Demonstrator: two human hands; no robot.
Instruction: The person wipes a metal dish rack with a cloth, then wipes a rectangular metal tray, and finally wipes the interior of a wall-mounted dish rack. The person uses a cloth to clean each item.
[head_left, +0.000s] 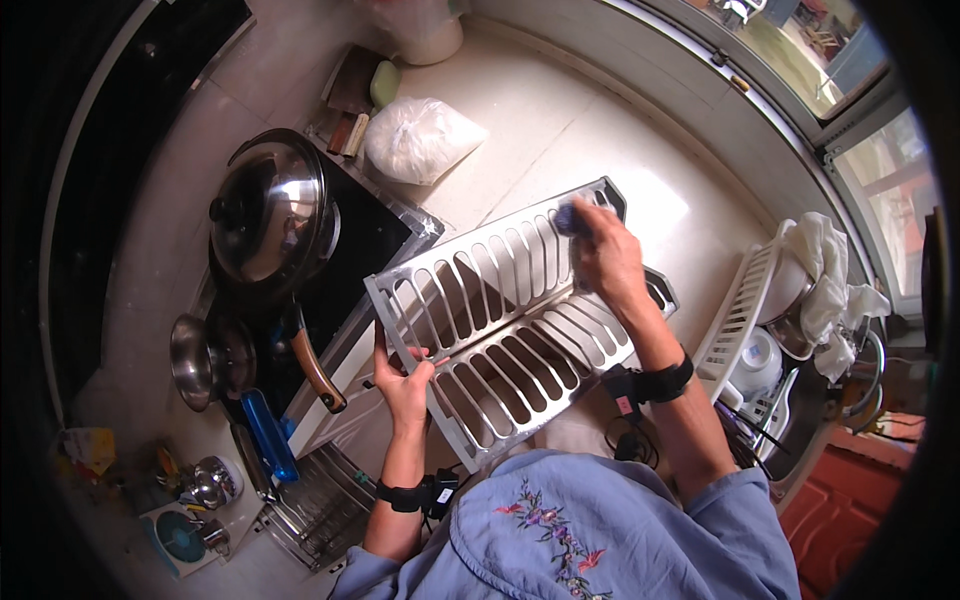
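A slotted metal dish rack (480, 319), V-shaped with dark corner pieces, is held up in front of me at the counter's edge. Its left end rests in the grip of my left hand (405, 382), thumb on the near side and fingers reaching through behind. At the upper right end, my right hand (611, 251) presses a dark blue cloth or scrubber (571, 219) against the slotted panel. That hand is slightly blurred, and its fingers partly hide the cloth.
On the left, a lidded wok (266, 210) with a wooden handle sits on a black cooktop (367, 225). A knotted plastic bag (424, 139) lies on the counter behind. At the right, a white plastic basket (739, 307) holding bowls stands by the sink (799, 427).
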